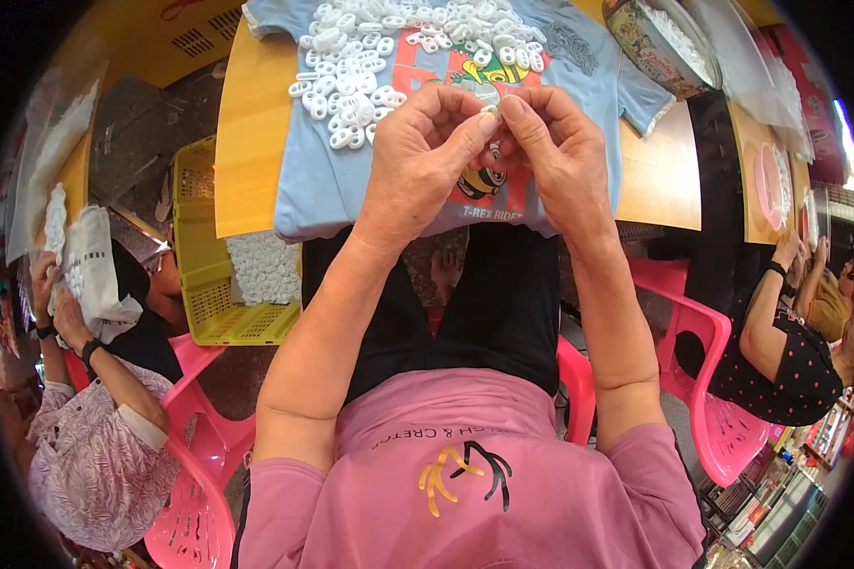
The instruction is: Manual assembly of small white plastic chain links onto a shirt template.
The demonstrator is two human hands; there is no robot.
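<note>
My left hand [425,142] and my right hand [552,142] meet above the table edge, fingertips pinched together on a small white plastic piece [491,110]. Just beyond them lies a heap of several similar white plastic pieces [389,57] spread on a light blue shirt [323,180] that covers a wooden table [251,142]. A small dark and yellow item [482,182] shows below my hands, on or against the shirt.
A yellow crate [209,275] holding white pieces stands on the floor at left. A person at lower left handles a white bag [90,270]. Another person [788,351] sits at right. Pink chairs [721,398] flank me. A patterned bowl [659,43] sits at the table's far right.
</note>
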